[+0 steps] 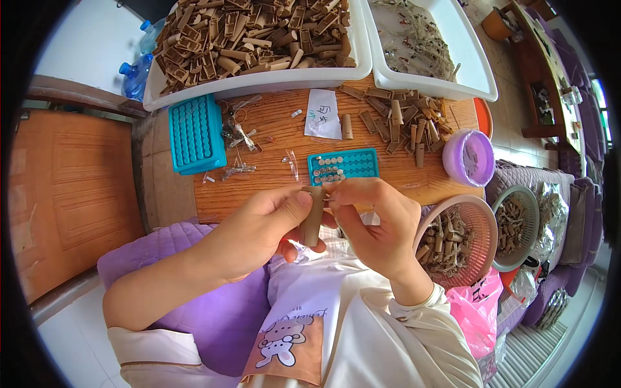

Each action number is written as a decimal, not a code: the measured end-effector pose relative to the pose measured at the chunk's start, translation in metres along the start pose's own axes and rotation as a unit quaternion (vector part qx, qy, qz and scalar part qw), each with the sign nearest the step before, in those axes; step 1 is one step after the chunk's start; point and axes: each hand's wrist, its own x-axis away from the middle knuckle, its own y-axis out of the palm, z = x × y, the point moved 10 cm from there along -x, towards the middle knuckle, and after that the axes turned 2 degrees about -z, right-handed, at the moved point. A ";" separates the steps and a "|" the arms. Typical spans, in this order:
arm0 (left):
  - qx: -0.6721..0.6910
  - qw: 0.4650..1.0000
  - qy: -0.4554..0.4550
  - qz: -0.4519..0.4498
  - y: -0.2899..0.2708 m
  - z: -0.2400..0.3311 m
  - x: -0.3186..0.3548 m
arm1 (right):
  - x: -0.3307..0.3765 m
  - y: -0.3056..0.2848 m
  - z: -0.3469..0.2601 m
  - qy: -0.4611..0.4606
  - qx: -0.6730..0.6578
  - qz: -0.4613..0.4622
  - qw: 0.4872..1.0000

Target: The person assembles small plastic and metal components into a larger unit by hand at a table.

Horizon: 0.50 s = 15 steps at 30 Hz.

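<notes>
Upright in front of my chest is a brown cork-shaped plastic casing (313, 216), gripped between the thumb and fingers of my left hand (275, 216). My right hand (372, 210) is closed in a pinch at the casing's upper right side. Something thin and pale shows at those fingertips, too small to make out. Just beyond both hands a teal tray (359, 161) with round slots lies on the wooden table (259, 194). Silver button cells (328, 173) fill part of its left side.
A white bin of brown casings (259, 39) and a white bin of wire bundles (420, 39) stand behind. Stacked teal trays (194, 136), loose wire lights (242, 139), a casing pile (414, 123) and a purple bowl (467, 158) surround the work. Baskets (459, 236) stand right.
</notes>
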 end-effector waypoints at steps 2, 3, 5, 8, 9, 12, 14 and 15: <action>-0.016 1.000 0.006 -0.017 0.003 0.000 -0.001 | 0.000 0.002 0.001 -0.003 0.002 0.000 1.000; -0.015 1.000 0.006 -0.016 0.003 -0.001 -0.001 | 0.000 0.003 0.001 -0.005 0.004 0.000 1.000; 0.011 1.000 0.004 -0.003 0.001 -0.003 -0.001 | -0.001 0.006 -0.001 0.013 0.011 -0.022 1.000; 0.015 1.000 0.000 0.006 -0.002 -0.006 -0.002 | -0.003 0.012 0.005 0.030 0.023 -0.052 0.998; 0.015 1.000 -0.001 0.006 -0.002 -0.006 -0.003 | -0.004 0.014 0.007 0.029 0.025 -0.063 0.997; -0.026 0.999 0.019 0.008 -0.003 0.001 -0.003 | -0.005 0.016 0.011 0.001 -0.005 -0.090 0.996; -0.082 0.996 0.028 0.002 0.000 0.006 0.000 | -0.007 0.015 0.006 0.000 0.012 -0.114 0.993; -0.082 0.996 0.027 0.002 0.000 0.007 0.000 | -0.007 0.017 0.004 0.001 0.030 -0.136 0.990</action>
